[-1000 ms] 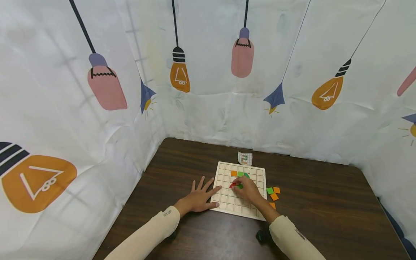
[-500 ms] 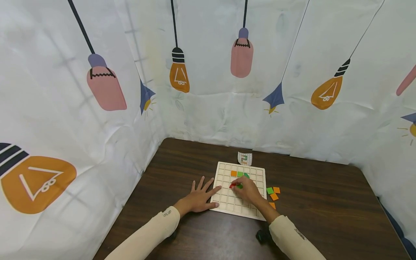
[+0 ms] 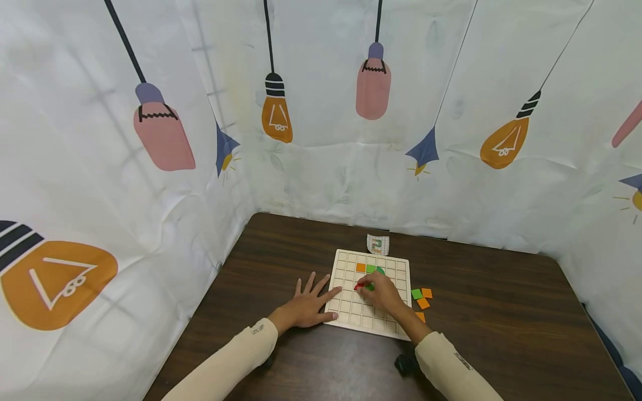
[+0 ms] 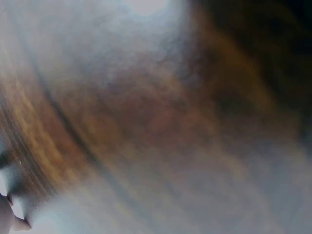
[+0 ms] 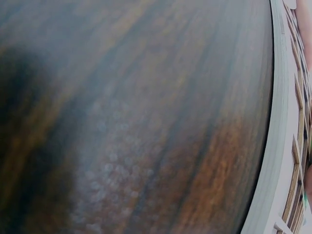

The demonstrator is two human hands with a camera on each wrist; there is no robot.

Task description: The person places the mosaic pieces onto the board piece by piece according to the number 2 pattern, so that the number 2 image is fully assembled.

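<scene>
As the head view shows, the spread left hand [image 3: 306,309] touches the board [image 3: 355,318], where the right hand [image 3: 383,295] pinches a red piece [image 3: 358,287]. An orange tile [image 3: 361,268] and green tile [image 3: 370,268] are placed; four loose tiles [image 3: 423,304] seemingly remain. Wrist views show mostly tabletop [image 5: 204,122].

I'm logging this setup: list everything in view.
Table: one, brown, lower centre
Grid board: one, pale, on table
Printed card: one, white, beyond board
Square tiles: two, orange and green, on board
Rounded piece: one, green, beside them
Small piece: one, red, at right hand
Covered piece: one, green, partly under it
Loose tiles: three orange, one green, right of board
Printed sheeting: count unclear, white, behind
Dark object: one, black, by right sleeve
Unclear item: one, dark blue, right edge
Left hand: one, at board's left edge
Right hand: one, over board
Sleeves: two, cream, both arms
</scene>
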